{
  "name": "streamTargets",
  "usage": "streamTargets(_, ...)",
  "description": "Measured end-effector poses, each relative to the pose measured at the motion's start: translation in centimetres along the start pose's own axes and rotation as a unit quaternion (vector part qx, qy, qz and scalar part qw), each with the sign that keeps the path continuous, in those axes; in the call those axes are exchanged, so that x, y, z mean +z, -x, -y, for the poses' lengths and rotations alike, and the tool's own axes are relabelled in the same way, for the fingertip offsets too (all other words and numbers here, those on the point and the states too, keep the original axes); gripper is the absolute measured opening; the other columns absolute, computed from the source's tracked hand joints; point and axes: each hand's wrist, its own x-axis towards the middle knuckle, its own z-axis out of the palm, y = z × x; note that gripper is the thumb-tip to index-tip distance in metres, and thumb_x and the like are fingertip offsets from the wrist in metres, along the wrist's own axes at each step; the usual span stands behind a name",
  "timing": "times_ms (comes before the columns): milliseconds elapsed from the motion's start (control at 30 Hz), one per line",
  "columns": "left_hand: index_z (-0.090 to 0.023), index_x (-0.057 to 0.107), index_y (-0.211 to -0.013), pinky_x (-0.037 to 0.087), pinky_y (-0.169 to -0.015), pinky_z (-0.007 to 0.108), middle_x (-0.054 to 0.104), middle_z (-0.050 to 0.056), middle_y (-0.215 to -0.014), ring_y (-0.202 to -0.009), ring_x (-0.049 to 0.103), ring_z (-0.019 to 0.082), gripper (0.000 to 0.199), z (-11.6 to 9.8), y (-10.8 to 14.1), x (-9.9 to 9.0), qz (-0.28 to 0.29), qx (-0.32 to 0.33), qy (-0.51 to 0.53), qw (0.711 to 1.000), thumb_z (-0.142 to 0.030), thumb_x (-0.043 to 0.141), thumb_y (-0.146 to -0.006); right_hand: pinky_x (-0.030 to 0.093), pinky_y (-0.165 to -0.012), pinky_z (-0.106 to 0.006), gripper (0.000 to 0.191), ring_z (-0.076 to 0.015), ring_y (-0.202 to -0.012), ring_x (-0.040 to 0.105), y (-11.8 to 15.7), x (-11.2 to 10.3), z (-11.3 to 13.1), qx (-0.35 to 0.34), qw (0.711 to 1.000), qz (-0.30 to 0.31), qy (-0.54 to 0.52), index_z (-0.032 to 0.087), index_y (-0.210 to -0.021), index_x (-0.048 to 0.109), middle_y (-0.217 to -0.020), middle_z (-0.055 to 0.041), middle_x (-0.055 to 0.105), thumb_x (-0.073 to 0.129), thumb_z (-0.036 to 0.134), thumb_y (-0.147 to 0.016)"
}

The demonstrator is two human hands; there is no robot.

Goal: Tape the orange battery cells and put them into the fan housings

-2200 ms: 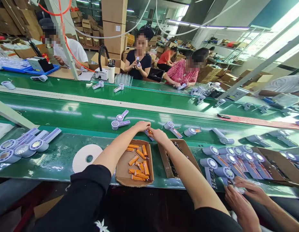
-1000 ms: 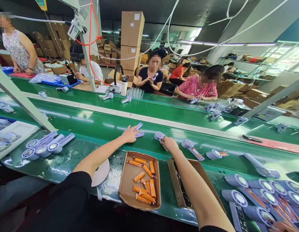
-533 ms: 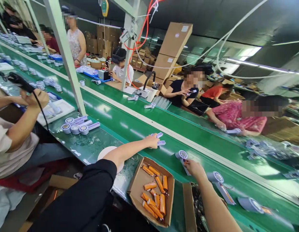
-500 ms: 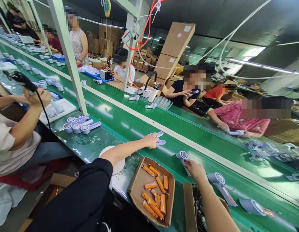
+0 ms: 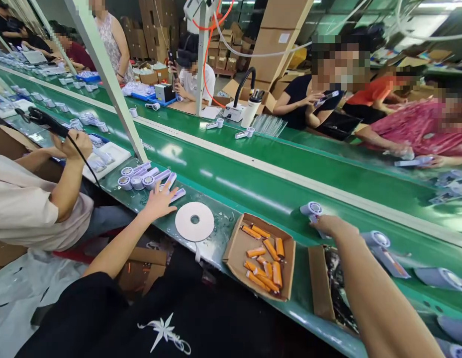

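My left hand [image 5: 159, 201] is spread wide over two lavender handheld fans [image 5: 174, 188], its fingers apart, at the near end of a cluster of similar fans [image 5: 137, 178] on the bench ledge. Out to the right, my right hand [image 5: 329, 224] is closed at the handle of another handheld fan [image 5: 312, 209], whose round head points away from me on the green belt; the fingertips are partly hidden. A white tape roll [image 5: 194, 222] lies flat beside my left hand. Between my arms is a cardboard tray [image 5: 231, 243] holding several orange-wrapped battery cells [image 5: 270, 248].
More fans [image 5: 389, 261] line the green belt [image 5: 234, 169] to the right. A cardboard box of dark wires [image 5: 322, 283] stands under my right forearm. A slanted metal post [image 5: 104, 74] rises at left. A co-worker [image 5: 40, 199] holds a black corded tool close by; others sit across.
My left hand has swung from the belt to the ledge at left, bringing two fans to the cluster, and its fingers have spread. My right hand stays at the same fan. The view has shifted.
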Motion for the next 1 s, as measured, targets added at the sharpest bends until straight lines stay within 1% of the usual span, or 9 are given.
streamTargets(133,-0.036,0.051,-0.155,0.024,-0.130,0.056,0.040,0.008,-0.169,-0.158,0.030,0.038,0.095,-3.5,0.9,1.3,0.082,0.239,0.042,0.967,-0.049,0.091,-0.069,0.055,-0.102,-0.041,0.046,-0.0297,-0.114,0.074,6.4,-1.2,6.2,-0.059,0.994,0.002,-0.090,0.020,-0.140,0.068,-0.127,-0.0176,0.077,0.051,0.046,-0.106)
streamTargets(200,-0.037,0.056,-0.149,0.030,-0.127,0.055,0.051,0.007,-0.161,-0.153,0.041,0.035,0.088,-4.1,1.4,2.4,0.100,0.285,0.057,0.952,-0.042,0.092,-0.069,0.057,-0.102,-0.043,0.041,-0.0295,-0.111,0.076,11.8,-1.1,9.7,-0.140,0.952,-0.035,-0.269,0.024,-0.134,0.072,-0.123,-0.0122,0.079,0.057,0.045,-0.102)
streamTargets(267,-0.033,0.062,-0.141,0.039,-0.121,0.053,0.061,0.009,-0.149,-0.143,0.051,0.035,0.078,-4.2,1.6,3.3,0.055,0.283,0.075,0.955,-0.038,0.091,-0.070,0.063,-0.089,-0.045,0.036,-0.0278,-0.096,0.078,17.4,-0.5,13.3,-0.171,0.893,-0.033,-0.414,0.027,-0.125,0.076,-0.115,-0.0086,0.081,0.062,0.047,-0.099)
streamTargets(367,-0.024,0.063,-0.135,0.046,-0.115,0.054,0.064,0.015,-0.137,-0.133,0.055,0.036,0.070,-5.3,2.1,3.9,-0.074,0.242,0.140,0.957,-0.046,0.088,-0.074,0.060,-0.056,-0.033,0.045,-0.0185,-0.058,0.071,23.9,1.3,18.5,-0.122,0.788,0.080,-0.597,0.023,-0.131,0.070,-0.087,-0.0045,0.081,0.063,0.052,-0.097)
streamTargets(500,-0.025,0.051,-0.136,0.039,-0.121,0.061,0.059,0.014,-0.138,-0.143,0.044,0.038,0.072,-9.5,3.6,2.7,-0.192,0.279,0.240,0.910,-0.046,0.084,-0.076,0.050,-0.049,-0.025,0.060,-0.0141,-0.048,0.064,27.4,3.1,23.6,-0.095,0.700,0.174,-0.686,0.022,-0.139,0.060,-0.072,0.0025,0.073,0.071,0.057,-0.092)
streamTargets(600,-0.028,0.044,-0.134,0.031,-0.124,0.066,0.060,0.011,-0.136,-0.141,0.048,0.037,0.073,-11.8,3.3,1.9,-0.245,0.327,0.281,0.869,-0.041,0.084,-0.074,0.043,-0.049,-0.025,0.043,-0.0129,-0.045,0.057,27.8,2.8,24.5,-0.178,0.728,0.167,-0.641,0.020,-0.084,0.071,-0.056,0.0026,0.063,0.060,0.058,-0.100)
streamTargets(700,-0.028,0.040,-0.137,0.032,-0.124,0.065,0.060,0.011,-0.137,-0.138,0.052,0.035,0.075,-12.0,2.0,2.6,-0.270,0.292,0.291,0.870,-0.031,0.083,-0.076,0.038,-0.052,-0.026,0.052,-0.0122,-0.047,0.053,27.4,2.0,22.7,-0.281,0.810,0.129,-0.498,0.021,-0.060,0.064,-0.052,0.0017,0.060,0.059,0.048,-0.104)
streamTargets(833,-0.027,0.042,-0.143,0.052,-0.107,0.052,0.056,0.013,-0.142,-0.140,0.046,0.034,0.075,-11.3,1.6,4.9,-0.236,0.198,0.310,0.899,-0.022,0.081,-0.079,0.047,-0.062,-0.028,0.015,-0.0197,-0.063,0.067,24.9,1.1,18.2,-0.279,0.874,0.095,-0.386,0.026,-0.098,0.082,-0.072,-0.0009,0.075,0.078,0.040,-0.093)
streamTargets(1000,-0.027,0.043,-0.145,0.051,-0.107,0.054,0.056,0.013,-0.142,-0.136,0.047,0.035,0.074,-12.0,3.0,6.0,-0.222,0.203,0.302,0.905,-0.020,0.078,-0.081,0.049,-0.108,-0.045,0.034,-0.0293,-0.120,0.067,18.4,1.2,14.8,-0.210,0.953,0.032,-0.216,0.020,-0.128,0.074,-0.126,-0.0137,0.077,0.063,0.014,-0.097)
